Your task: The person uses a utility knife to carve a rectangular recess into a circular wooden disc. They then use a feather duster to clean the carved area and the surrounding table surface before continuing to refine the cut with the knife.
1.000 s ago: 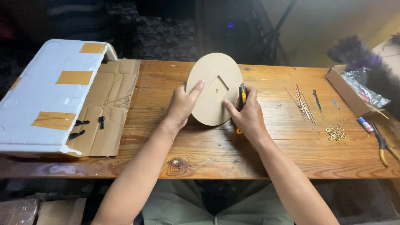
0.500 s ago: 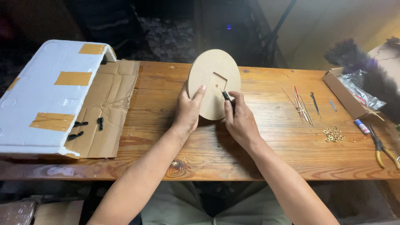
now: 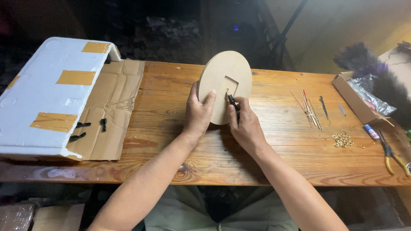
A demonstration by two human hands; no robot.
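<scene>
A dim room with a dark backdrop frames a varnished plank desk (image 3: 171,141). On its left lie a flattened cardboard sheet (image 3: 111,107) and a white foam lid patched with tan tape (image 3: 51,94); to the right are thin metal rods (image 3: 308,107), a cluster of small brass rings (image 3: 341,139), yellow-handled pliers (image 3: 391,156) and an open cardboard box (image 3: 355,100).

The round wooden disc (image 3: 220,75) stands tilted on its edge at mid-desk. The left hand (image 3: 199,113) is closed around its left rim, thumb on the face, bracing it. The right hand (image 3: 246,124) pinches a small black tool (image 3: 231,101) whose tip meets the disc just below the square recess (image 3: 231,82). The work appears best served by a firm left-hand brace, the disc's lower edge kept planted, and short controlled tool strokes angled away from the bracing thumb, which sits close beside the tip.
</scene>
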